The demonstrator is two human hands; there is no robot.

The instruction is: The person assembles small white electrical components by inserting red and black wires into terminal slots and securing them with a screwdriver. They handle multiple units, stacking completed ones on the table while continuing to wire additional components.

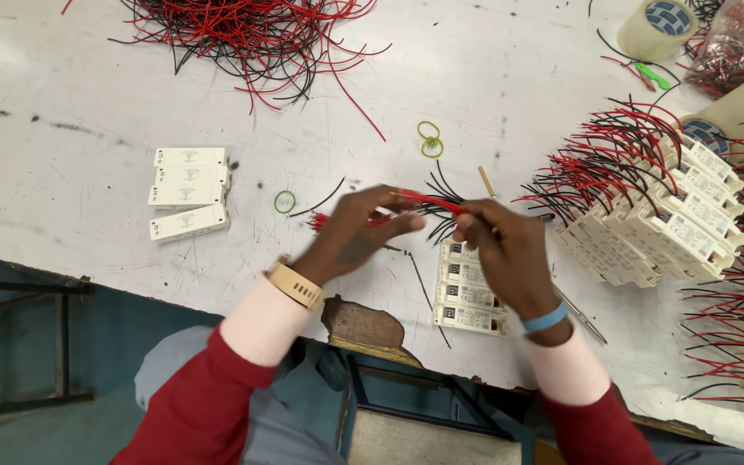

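**Red wire pinched between both hands**

Head view: I see my left hand (356, 234) and right hand (503, 250) each closed on one end of a red wire (430, 202), which spans the gap between them above the table (62, 103). Just below sit four white modules (468, 295) (black wires fan behind them). More modules (188, 189) lie well left.

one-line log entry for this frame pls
left hand: pinching red wire | right hand: gripping same wire | below: white modules on white table
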